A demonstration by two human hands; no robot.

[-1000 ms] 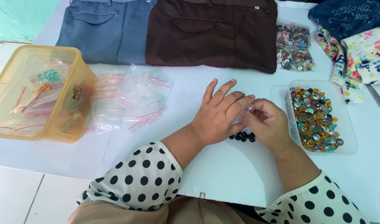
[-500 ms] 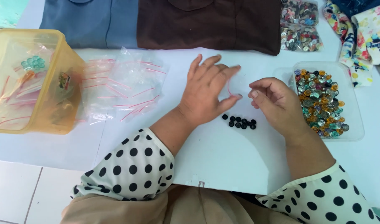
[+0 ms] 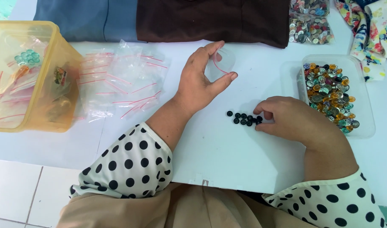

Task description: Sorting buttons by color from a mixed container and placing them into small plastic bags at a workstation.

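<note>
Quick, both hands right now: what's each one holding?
Left hand: pinching a small clear zip bag between thumb and fingers.
Right hand: fingertips closing on the black buttons on the white table.

A white table (image 3: 227, 160) is carrying everything, and a cluster of small black buttons (image 3: 243, 118) is lying near its middle. Left of the buttons, loose clear zip bags (image 3: 121, 80) are spreading flat, and beyond them a yellow plastic tub (image 3: 54, 114) is standing. Right of the buttons a clear tray of coloured buttons (image 3: 362, 126) is sitting. Behind them brown cloth (image 3: 210, 19) and blue cloth (image 3: 83, 19) are lying folded
</note>
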